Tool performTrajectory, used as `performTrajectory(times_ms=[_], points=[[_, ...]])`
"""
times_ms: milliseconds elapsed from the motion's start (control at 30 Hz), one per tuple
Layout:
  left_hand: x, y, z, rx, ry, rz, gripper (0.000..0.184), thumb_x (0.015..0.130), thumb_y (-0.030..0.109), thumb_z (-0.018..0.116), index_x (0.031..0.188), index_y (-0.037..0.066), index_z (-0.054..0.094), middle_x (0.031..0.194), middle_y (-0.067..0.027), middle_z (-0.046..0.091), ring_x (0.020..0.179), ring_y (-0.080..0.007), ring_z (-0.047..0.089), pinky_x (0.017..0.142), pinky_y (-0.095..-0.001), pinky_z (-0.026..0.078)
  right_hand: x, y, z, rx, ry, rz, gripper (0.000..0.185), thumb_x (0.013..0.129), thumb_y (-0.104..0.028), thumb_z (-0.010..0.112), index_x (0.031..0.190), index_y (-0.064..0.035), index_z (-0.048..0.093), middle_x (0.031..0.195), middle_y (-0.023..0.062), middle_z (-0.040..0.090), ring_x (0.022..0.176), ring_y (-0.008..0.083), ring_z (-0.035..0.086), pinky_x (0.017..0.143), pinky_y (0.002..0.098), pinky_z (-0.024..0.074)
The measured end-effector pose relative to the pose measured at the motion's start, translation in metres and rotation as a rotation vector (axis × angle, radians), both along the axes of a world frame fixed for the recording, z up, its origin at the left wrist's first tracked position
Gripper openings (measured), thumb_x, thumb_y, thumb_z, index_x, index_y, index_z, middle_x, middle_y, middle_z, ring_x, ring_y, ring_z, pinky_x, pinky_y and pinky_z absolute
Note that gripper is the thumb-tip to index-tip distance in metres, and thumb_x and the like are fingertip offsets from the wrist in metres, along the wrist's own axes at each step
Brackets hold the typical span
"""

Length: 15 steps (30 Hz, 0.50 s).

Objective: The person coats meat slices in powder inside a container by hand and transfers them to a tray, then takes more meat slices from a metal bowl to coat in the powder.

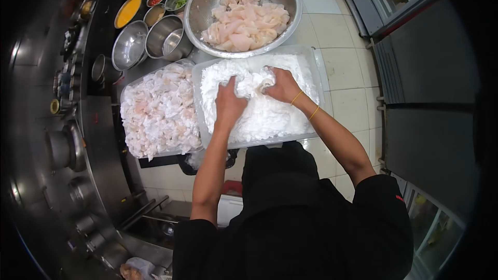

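Single view: worn on the head, facing forward and steeply down, above the forearms [212,176]; trays [270,119] lay beyond the torso [290,212].

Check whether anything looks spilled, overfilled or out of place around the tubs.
One thing: the powder-coated pieces are heaped high in the left tub, and some seem to poke over its near rim. No obvious spill or damage stands out.

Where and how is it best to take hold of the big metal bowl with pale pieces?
Probably two-handed, by opposite sides of its rim, coming from the near side: the big bowl is wide and loaded. Smaller bowls crowd its left edge, leaving less room there.
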State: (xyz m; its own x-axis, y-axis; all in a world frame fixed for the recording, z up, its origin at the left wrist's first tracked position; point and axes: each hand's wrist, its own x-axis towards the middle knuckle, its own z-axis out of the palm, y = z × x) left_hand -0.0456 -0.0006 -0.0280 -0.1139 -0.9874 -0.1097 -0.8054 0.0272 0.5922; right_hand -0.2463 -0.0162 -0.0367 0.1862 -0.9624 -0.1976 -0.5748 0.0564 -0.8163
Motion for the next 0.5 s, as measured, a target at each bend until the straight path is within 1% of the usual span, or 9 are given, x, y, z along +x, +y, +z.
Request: performTrajectory(times_ms=[67, 100, 200, 233, 300, 333, 367, 467, 500], points=[[0.02, -0.009, -0.015, -0.025, 0.14, 0.045, 0.069, 0.067, 0.008, 0.07, 0.131, -0.002, 0.049, 0.116, -0.0336, 0.056, 0.108, -0.0446, 0.057, 0.094, -0.0431, 0.046, 0.0, -0.005, -0.012, -0.083, 0.024, 0.004, 0.069, 0.066, -0.022, 0.074, 0.129, -0.006, 0.053, 0.127, 0.0301, 0.05, 0.113, 0.0417, 0.054, 0.095, 0.0433, 0.0479], [0.019, -0.002, 0.004, -0.09, 0.101, 0.123, 0.065, 0.067, 0.006, 0.067, 0.129, -0.006, 0.05, 0.109, -0.0308, 0.061, 0.105, -0.0435, 0.059, 0.094, -0.0425, 0.046, 0.001, -0.007, -0.013, -0.123, 0.036, 0.0, 0.068, 0.065, -0.022, 0.074, 0.129, -0.0066, 0.054, 0.128, 0.0297, 0.049, 0.113, 0.0414, 0.054, 0.094, 0.0435, 0.0481], [0.029, 0.008, -0.001, -0.074, 0.011, 0.212, 0.068, 0.067, 0.007, 0.066, 0.131, -0.006, 0.047, 0.115, -0.0319, 0.058, 0.108, -0.0437, 0.057, 0.096, -0.043, 0.045, 0.006, -0.004, -0.009, -0.279, 0.171, 0.101, 0.064, 0.067, -0.02, 0.074, 0.127, -0.0086, 0.057, 0.128, 0.0286, 0.05, 0.111, 0.0406, 0.056, 0.09, 0.0433, 0.0501], [0.028, 0.011, -0.005, -0.02, -0.006, 0.182, 0.073, 0.067, 0.01, 0.067, 0.135, -0.005, 0.043, 0.119, -0.0336, 0.055, 0.113, -0.0455, 0.053, 0.098, -0.0436, 0.044, 0.01, -0.002, -0.003, -0.264, 0.218, 0.144, 0.062, 0.067, -0.019, 0.074, 0.126, -0.0092, 0.058, 0.127, 0.0281, 0.05, 0.109, 0.04, 0.057, 0.089, 0.0432, 0.0506], [0.021, 0.012, -0.005, 0.028, -0.102, 0.132, 0.078, 0.066, 0.013, 0.069, 0.137, -0.004, 0.04, 0.123, -0.0351, 0.052, 0.116, -0.0472, 0.05, 0.1, -0.044, 0.043, 0.022, 0.002, 0.009, -0.237, 0.316, 0.232, 0.058, 0.067, -0.017, 0.074, 0.123, -0.0104, 0.06, 0.125, 0.0272, 0.051, 0.106, 0.0389, 0.058, 0.087, 0.0429, 0.0516], [0.015, 0.014, 0.0, 0.057, -0.149, 0.108, 0.08, 0.066, 0.014, 0.07, 0.138, -0.004, 0.039, 0.124, -0.0358, 0.05, 0.118, -0.048, 0.048, 0.101, -0.0442, 0.042, 0.023, 0.0, 0.009, -0.252, 0.289, 0.223, 0.055, 0.067, -0.015, 0.073, 0.121, -0.0104, 0.061, 0.122, 0.0265, 0.052, 0.104, 0.0385, 0.059, 0.086, 0.0432, 0.0518], [0.013, 0.013, 0.007, 0.141, -0.076, 0.141, 0.086, 0.064, 0.017, 0.073, 0.139, -0.003, 0.037, 0.126, -0.037, 0.048, 0.121, -0.0493, 0.046, 0.102, -0.0441, 0.041, 0.024, -0.004, 0.006, -0.265, 0.265, 0.212, 0.053, 0.067, -0.014, 0.073, 0.119, -0.0104, 0.062, 0.12, 0.0259, 0.053, 0.103, 0.038, 0.06, 0.086, 0.0435, 0.0521], [0.019, 0.015, 0.003, 0.141, -0.106, 0.046, 0.085, 0.063, 0.017, 0.074, 0.138, -0.003, 0.04, 0.126, -0.0376, 0.047, 0.121, -0.0487, 0.046, 0.102, -0.044, 0.041, 0.026, -0.013, 0.002, -0.304, 0.274, 0.229, 0.047, 0.066, -0.012, 0.072, 0.112, -0.0093, 0.065, 0.113, 0.0239, 0.055, 0.099, 0.0382, 0.061, 0.085, 0.0442, 0.0523], [0.018, 0.016, 0.001, 0.121, -0.138, 0.056, 0.082, 0.063, 0.016, 0.075, 0.135, -0.004, 0.042, 0.125, -0.037, 0.049, 0.121, -0.0478, 0.047, 0.102, -0.0436, 0.041, 0.027, -0.015, 0.002, -0.324, 0.291, 0.239, 0.044, 0.065, -0.012, 0.072, 0.109, -0.0088, 0.066, 0.111, 0.0233, 0.055, 0.098, 0.0384, 0.061, 0.084, 0.0445, 0.0523]])
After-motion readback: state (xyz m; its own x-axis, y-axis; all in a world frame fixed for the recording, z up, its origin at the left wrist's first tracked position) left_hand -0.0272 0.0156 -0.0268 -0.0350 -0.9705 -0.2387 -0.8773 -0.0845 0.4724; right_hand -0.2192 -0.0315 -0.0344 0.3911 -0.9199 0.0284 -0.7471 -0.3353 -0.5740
